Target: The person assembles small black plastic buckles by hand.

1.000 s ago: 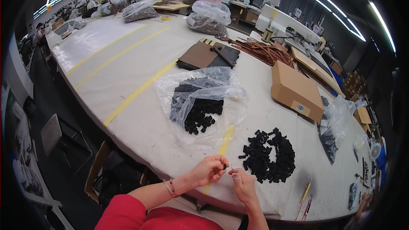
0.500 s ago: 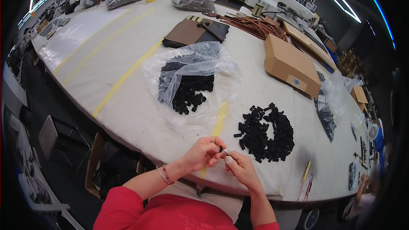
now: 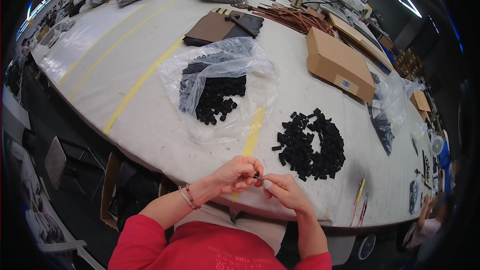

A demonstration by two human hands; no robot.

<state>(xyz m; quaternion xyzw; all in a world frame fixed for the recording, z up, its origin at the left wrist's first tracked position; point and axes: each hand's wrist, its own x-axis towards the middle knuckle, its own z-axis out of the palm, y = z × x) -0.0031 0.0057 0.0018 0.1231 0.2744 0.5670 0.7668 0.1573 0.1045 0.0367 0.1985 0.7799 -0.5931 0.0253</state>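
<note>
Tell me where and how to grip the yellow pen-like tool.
I'd pinch the yellow pen-like tool across its thicker yellow part, from above and the left. It appears to lie flat and slender, its far end reaching past the red pen-like tool close on its right.

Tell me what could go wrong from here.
The small black piece pinched in the left hand might slip free. The thin metallic-looking tool in the right hand points toward that piece and could jab the left hand. The loose pile of small black cylinders nearby might scatter if bumped.
</note>
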